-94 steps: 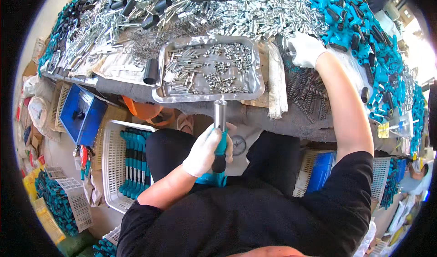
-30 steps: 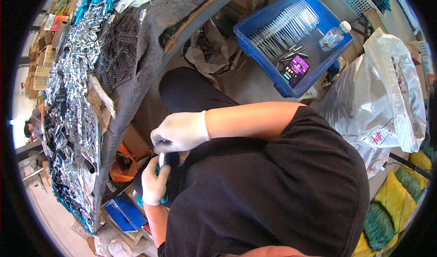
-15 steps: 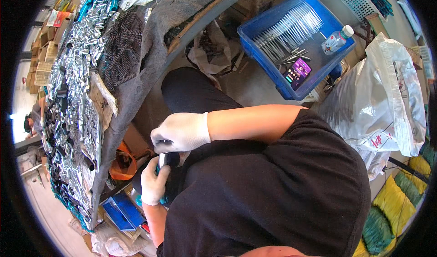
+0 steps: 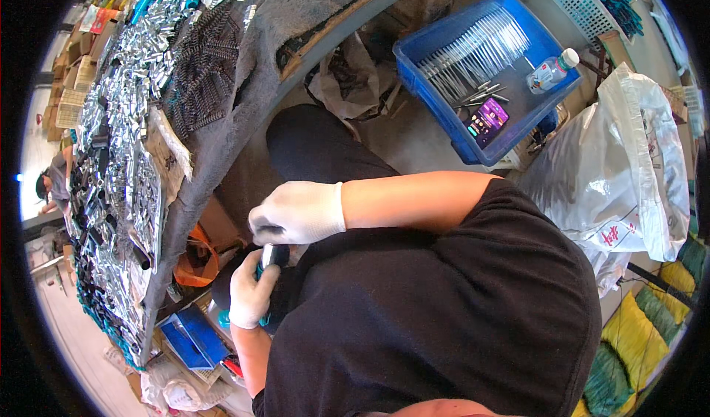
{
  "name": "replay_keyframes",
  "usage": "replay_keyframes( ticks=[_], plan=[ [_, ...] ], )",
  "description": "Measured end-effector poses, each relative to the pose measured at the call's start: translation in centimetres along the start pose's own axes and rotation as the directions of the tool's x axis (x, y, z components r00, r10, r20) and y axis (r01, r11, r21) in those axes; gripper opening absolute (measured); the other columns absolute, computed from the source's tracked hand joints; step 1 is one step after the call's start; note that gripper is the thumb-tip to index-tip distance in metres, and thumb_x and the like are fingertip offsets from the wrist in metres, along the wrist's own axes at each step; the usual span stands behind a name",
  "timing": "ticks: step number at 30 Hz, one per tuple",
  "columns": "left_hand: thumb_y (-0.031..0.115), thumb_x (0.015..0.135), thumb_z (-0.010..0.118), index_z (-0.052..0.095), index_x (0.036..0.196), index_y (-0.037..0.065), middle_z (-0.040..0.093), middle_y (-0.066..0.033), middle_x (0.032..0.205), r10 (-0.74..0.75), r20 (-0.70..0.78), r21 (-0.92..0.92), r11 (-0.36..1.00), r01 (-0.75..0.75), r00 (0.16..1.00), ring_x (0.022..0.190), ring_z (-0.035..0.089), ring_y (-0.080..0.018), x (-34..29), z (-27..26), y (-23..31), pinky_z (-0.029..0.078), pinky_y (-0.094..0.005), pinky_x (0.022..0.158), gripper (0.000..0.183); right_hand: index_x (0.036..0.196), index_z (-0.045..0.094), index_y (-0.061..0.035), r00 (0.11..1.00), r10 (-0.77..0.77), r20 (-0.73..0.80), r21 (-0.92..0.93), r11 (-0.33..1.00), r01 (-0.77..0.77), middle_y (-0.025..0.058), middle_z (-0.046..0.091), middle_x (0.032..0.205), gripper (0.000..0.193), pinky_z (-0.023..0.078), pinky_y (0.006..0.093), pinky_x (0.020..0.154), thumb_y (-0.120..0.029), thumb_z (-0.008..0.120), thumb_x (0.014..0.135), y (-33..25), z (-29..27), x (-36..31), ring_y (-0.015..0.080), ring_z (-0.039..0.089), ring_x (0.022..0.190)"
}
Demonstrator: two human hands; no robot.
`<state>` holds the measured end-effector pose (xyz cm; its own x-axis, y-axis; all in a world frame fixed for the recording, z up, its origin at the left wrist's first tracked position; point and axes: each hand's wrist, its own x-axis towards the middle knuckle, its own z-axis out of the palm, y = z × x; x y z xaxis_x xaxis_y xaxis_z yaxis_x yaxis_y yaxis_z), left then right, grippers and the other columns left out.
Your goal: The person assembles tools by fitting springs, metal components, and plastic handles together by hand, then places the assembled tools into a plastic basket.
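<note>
My left hand (image 4: 251,290), in a white glove, is closed round a thing with a shiny silver collar (image 4: 268,254), a dark part and some teal beside it. Its exact kind is mostly covered by the fingers. Just above it my right hand (image 4: 296,211), also gloved in white, is bent with fingertips pinched together over the collar's upper end. Whatever those fingertips hold is hidden. Both hands are close to each other, in front of my dark shirt and beside my knee.
At left, a bench (image 4: 214,147) carries heaped silver metal parts (image 4: 129,99) and dark springs (image 4: 203,73). A blue tub (image 4: 436,114) holds thin metal rods (image 4: 477,51), a phone (image 4: 487,121) and a bottle (image 4: 551,73). A large silvery sack (image 4: 592,165) stands at right; another person (image 4: 55,184) is far left.
The view has shifted slightly, so the tub and sack appear a little lower. Both hands keep nearly the same pose on the silver-collared thing. The other person shows more fully.
</note>
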<state>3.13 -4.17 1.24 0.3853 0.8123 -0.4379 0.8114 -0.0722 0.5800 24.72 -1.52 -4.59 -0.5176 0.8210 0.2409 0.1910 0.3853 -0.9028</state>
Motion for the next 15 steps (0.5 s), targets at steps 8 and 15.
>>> replay_keyframes(
  ticks=[8,15],
  plan=[
    [0.018,0.080,0.059,0.061,0.105,-0.003,0.063,-0.0143,0.079,-0.025,-0.041,-0.077,0.997,0.022,0.999,0.073,0.060,-0.0210,-0.2,0.2,0.0,0.047,-0.0326,0.072,0.033,0.096,0.064,-0.0064,0.999,0.046,0.015,-0.019,0.999,-0.046,0.0148,0.066,0.081,0.024,0.050,0.0408,0.070,-0.028,0.062,0.086,-0.2,0.3,-0.1,0.0333,0.064,0.077],
    [0.021,0.082,0.057,0.059,0.111,-0.002,0.061,-0.0119,0.091,-0.059,0.041,-0.065,0.996,0.061,0.997,0.086,0.056,-0.0174,-0.8,-0.3,-0.5,0.043,-0.0320,0.082,0.038,0.105,0.064,-0.0070,0.985,0.083,0.154,-0.041,0.996,-0.078,0.0181,0.068,0.093,0.037,0.051,0.0397,0.079,-0.037,0.065,0.084,-1.4,-0.6,0.1,0.0341,0.065,0.089]
  ],
)
